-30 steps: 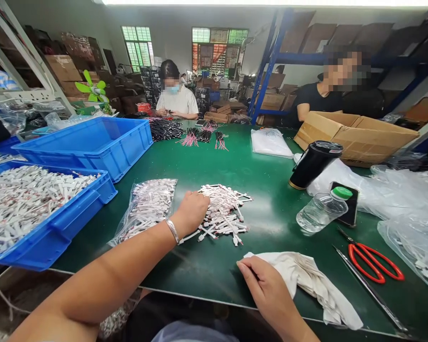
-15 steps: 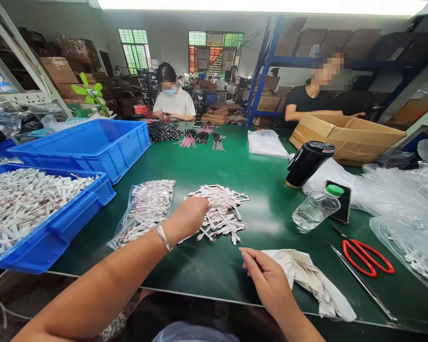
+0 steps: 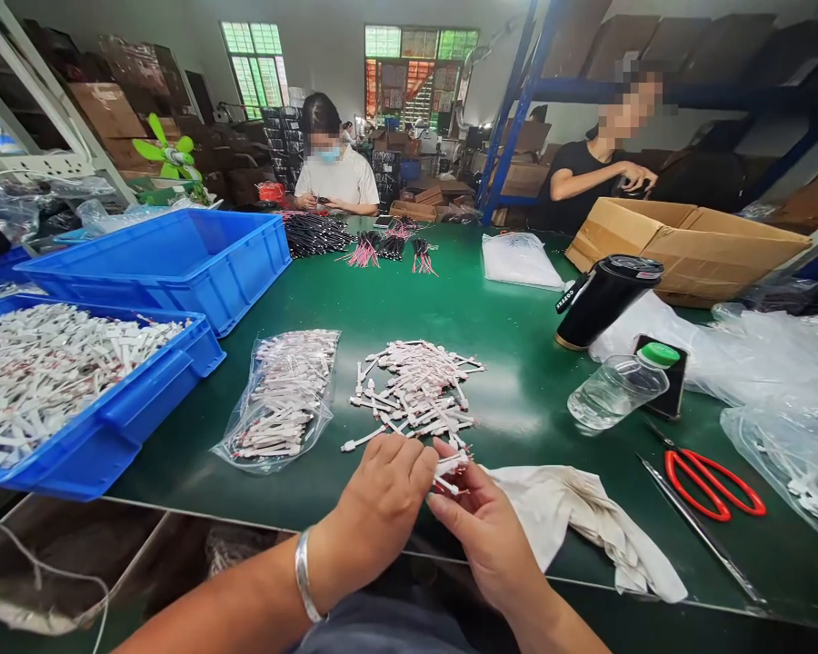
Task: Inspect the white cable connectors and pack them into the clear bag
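My left hand (image 3: pixel 385 495), with a silver bracelet at the wrist, is closed around one end of a small bunch of short white cables (image 3: pixel 452 472). My right hand (image 3: pixel 487 522) grips the other end, thumb and fingers around it; reddish wire tips poke out. Both hands meet near the table's front edge. Just beyond them lies a loose pile of the same white cables (image 3: pixel 426 386) with small connectors. Left of the pile is a clear plastic bag (image 3: pixel 283 400) filled with such cables. A crumpled white cloth (image 3: pixel 579 518) lies beside my right hand.
At left stand a blue bin full of white cables (image 3: pixel 164 391) and another blue bin (image 3: pixel 245 272). On the right are red-handled scissors (image 3: pixel 715 486), tweezers (image 3: pixel 702 536), a water bottle (image 3: pixel 617 386), a black tumbler (image 3: pixel 606 300) and a cardboard box (image 3: pixel 695 254). Two people work across the table.
My left hand has come back from the pile toward my right hand. A bunch of cables is now held between both hands. The person at right has raised a hand.
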Demonstrator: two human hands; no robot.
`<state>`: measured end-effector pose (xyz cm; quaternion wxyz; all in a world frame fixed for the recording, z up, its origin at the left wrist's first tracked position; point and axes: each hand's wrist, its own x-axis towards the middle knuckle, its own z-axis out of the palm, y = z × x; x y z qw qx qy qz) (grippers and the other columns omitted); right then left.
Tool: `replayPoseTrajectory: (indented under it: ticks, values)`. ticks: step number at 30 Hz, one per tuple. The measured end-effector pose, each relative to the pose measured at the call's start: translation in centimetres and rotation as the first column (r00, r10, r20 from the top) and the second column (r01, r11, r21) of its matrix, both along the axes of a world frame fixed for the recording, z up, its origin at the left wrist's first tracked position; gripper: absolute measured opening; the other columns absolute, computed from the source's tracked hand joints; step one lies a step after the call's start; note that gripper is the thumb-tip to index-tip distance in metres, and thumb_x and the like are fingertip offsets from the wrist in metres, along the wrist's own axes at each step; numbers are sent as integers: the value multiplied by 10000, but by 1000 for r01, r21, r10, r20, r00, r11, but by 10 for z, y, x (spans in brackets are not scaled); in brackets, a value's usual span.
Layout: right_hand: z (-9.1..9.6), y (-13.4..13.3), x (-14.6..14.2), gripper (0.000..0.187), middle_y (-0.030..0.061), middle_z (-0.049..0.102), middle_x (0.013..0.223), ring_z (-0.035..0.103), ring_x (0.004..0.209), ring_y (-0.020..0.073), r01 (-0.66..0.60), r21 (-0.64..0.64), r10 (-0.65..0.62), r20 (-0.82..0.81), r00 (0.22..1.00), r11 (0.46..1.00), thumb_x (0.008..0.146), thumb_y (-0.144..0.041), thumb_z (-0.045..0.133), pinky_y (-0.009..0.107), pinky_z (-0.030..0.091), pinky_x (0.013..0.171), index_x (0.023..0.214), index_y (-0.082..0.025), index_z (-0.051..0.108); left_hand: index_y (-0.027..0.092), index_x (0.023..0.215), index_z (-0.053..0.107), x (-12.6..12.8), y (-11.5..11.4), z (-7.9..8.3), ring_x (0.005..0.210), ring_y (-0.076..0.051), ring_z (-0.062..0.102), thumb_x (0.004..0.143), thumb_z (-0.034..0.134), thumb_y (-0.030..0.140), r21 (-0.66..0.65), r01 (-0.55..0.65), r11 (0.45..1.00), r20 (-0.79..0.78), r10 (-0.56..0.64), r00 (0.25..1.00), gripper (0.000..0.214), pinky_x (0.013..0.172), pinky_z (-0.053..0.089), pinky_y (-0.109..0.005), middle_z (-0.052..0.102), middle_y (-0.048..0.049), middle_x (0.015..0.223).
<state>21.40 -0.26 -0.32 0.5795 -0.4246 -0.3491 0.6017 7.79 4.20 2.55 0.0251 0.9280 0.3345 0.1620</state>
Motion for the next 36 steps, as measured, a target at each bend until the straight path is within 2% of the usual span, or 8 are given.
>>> replayPoseTrajectory:
  ticks: [4, 7, 10, 12, 14, 25, 32, 36]
  values:
    - [-5, -2, -2, 508, 19, 660, 1066, 583, 985, 184, 15, -18, -15, 10, 1000, 1000, 674, -333, 750, 353, 418, 942, 1152, -271, 587, 155, 1031, 538, 1, -2, -6, 831, -220, 475, 886, 362, 117, -49, -34, 998, 25, 35, 999, 231, 790, 398, -404, 576, -79, 900]
    - [-7, -3, 0, 466, 38, 638, 1046, 584, 956, 198, 34, 49, -43, 194, 980, 998, 711, -349, 715, 370, 448, 904, 1155, -271, 595, 158, 1010, 556, -1, -2, -5, 841, -211, 489, 889, 364, 133, -251, 11, 968, 158, 29, 987, 228, 798, 408, -387, 586, -80, 909]
    - [-6, -2, 6, 382, 61, 577, 1066, 551, 990, 221, 67, 286, -217, 532, 818, 956, 749, -325, 677, 406, 432, 920, 1127, -292, 629, 155, 1012, 562, -4, 0, -1, 850, -173, 520, 902, 368, 162, -501, 196, 843, 377, 9, 926, 224, 795, 434, -311, 603, -71, 947]
    - [-5, 0, 10, 337, 70, 535, 1156, 513, 1070, 239, -7, 412, -288, 649, 705, 911, 781, -306, 642, 428, 403, 954, 1118, -320, 636, 154, 1019, 569, -5, 4, -1, 868, -158, 537, 913, 368, 193, -569, 319, 758, 478, -10, 878, 231, 807, 437, -279, 614, -67, 982]
    - [-5, 4, 14, 315, 62, 519, 1225, 490, 1130, 243, -102, 437, -256, 684, 684, 894, 819, -300, 596, 443, 384, 978, 1130, -343, 624, 159, 1030, 578, -5, 7, -3, 894, -159, 545, 918, 368, 219, -580, 378, 722, 517, -31, 855, 246, 829, 430, -276, 619, -71, 1026]
    - [-24, 8, 21, 414, 18, 511, 1318, 442, 1231, 214, -172, 295, -62, 643, 763, 940, 843, -320, 572, 421, 336, 1052, 1249, -377, 513, 153, 927, 618, 1, 8, -9, 794, -161, 538, 879, 453, 236, -592, 327, 737, 487, 3, 874, 191, 753, 405, -255, 638, -53, 881]
    - [-20, 8, 21, 449, 31, 432, 1388, 369, 1284, 226, -266, 330, -89, 762, 642, 906, 889, -312, 490, 471, 262, 1082, 1328, -366, 416, 156, 823, 645, 6, 7, -16, 761, -156, 519, 838, 455, 147, -591, 317, 742, 520, 50, 853, 191, 746, 375, -255, 642, -45, 813]
    - [-15, -1, 20, 580, 20, 270, 1485, 253, 1349, 235, -258, 254, -17, 742, 670, 932, 876, -341, 512, 479, 213, 1102, 1400, -365, 266, 146, 853, 681, 6, -2, -10, 752, -157, 530, 849, 469, 233, -733, 417, 537, 618, 270, 739, 229, 734, 410, -258, 639, -55, 807]
